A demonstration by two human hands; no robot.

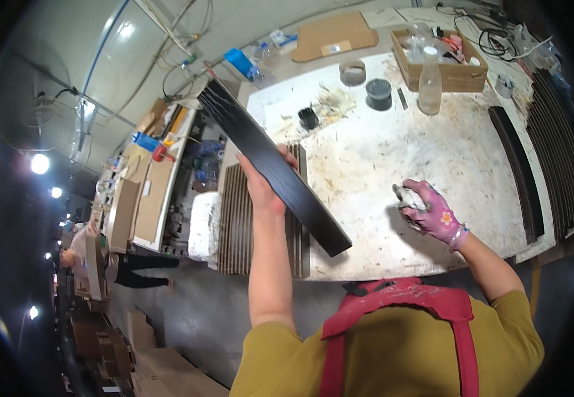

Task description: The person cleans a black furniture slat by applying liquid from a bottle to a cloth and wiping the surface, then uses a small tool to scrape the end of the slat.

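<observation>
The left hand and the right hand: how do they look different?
The left hand is bare, while the right hand wears a pink glove with a flower. The left hand grips a long black board; the right hand clutches a crumpled whitish wad. Both are holding something.

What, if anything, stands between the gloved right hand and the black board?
Nothing visible does. The gloved right hand, holding a stained cloth, is to the right of the black board, which the left hand holds at an angle. The bottle and tub stand farther back on the table.
</observation>
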